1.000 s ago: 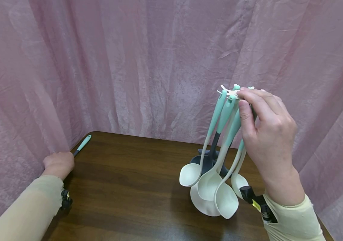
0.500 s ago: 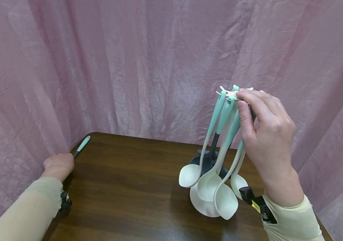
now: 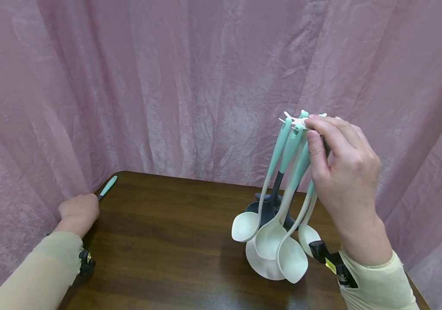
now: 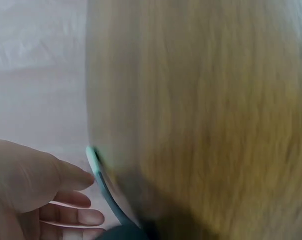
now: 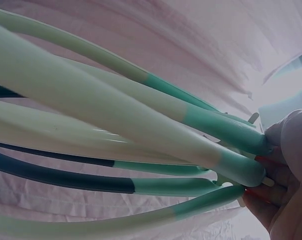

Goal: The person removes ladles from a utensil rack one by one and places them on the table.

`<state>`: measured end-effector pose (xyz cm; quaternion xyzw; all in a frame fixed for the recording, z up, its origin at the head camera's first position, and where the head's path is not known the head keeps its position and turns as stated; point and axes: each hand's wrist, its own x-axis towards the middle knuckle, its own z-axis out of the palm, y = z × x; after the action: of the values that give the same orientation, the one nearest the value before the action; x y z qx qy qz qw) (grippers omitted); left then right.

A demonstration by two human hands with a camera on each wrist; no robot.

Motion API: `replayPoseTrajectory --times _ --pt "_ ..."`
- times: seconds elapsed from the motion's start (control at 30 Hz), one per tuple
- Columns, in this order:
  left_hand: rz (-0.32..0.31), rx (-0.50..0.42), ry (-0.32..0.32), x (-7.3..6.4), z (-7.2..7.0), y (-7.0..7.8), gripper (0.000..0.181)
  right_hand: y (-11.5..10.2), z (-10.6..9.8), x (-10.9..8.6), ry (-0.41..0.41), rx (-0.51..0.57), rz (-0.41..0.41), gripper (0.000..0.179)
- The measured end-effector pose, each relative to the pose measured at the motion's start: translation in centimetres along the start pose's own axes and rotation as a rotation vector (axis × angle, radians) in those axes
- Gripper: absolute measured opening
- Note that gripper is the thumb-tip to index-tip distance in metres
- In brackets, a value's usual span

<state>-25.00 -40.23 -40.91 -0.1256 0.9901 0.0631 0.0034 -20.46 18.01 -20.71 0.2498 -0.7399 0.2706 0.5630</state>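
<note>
My right hand (image 3: 347,172) grips the top of a white utensil rack (image 3: 295,121), thumb below and fingers over its hooks. From the rack hang several kitchen utensils with teal handles; a white ladle (image 3: 269,241) and a white spoon (image 3: 292,260) face me. In the right wrist view, fingertips sit among the handle ends (image 5: 245,170). At the table's far left edge, my left hand (image 3: 79,211) is over a utensil with a teal handle (image 3: 108,185) and dark shaft (image 4: 108,195). Thumb and fingers are apart beside that shaft; the utensil's head is hidden.
The brown wooden table (image 3: 166,237) has a rounded far left corner. A pink curtain (image 3: 205,86) hangs close behind and along both sides. Dark utensil heads (image 3: 265,211) hang at the back of the rack above its round white base (image 3: 261,267).
My left hand has shifted slightly forward and right along the lying utensil, covering more of its dark shaft. The right hand and rack stay in place.
</note>
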Motion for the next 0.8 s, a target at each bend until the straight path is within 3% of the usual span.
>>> replayPoseTrajectory --times 0.17,0.37,0.8 --pt "0.036 0.004 0.103 -0.3 -0.4 2.3 0.021 0.2 -0.1 0.0 0.002 0.002 0.003 0.029" --pt "0.066 0.028 0.132 -0.4 -0.5 4.3 0.030 0.3 0.0 0.0 0.000 -0.004 0.005 0.029" --pt "0.142 0.053 0.294 -1.4 -0.2 7.7 0.035 0.4 -0.1 0.0 0.003 -0.003 0.003 0.029"
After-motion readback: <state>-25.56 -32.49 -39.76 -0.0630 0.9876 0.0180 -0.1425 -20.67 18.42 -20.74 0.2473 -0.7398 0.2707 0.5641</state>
